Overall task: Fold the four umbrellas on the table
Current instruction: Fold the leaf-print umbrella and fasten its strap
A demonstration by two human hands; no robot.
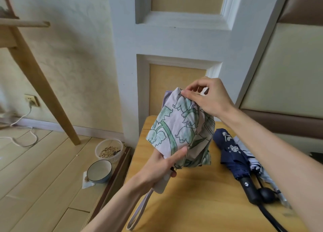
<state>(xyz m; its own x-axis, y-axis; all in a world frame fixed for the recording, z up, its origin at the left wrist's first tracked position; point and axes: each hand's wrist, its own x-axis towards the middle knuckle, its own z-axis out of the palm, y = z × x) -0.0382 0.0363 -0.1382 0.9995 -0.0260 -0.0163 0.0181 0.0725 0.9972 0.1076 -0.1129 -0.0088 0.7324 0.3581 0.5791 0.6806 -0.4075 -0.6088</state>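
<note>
floral umbrella (174, 127) clasped by left grip (157, 168), pinched by right grip (209, 99); tub (109, 139) holds seeds (106, 152).

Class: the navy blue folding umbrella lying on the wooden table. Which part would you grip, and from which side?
Probably the black cylindrical handle of the navy blue folding umbrella, from above at its near end: it juts clear of the loose canopy, while a pale grey umbrella crowds its right side.
</note>
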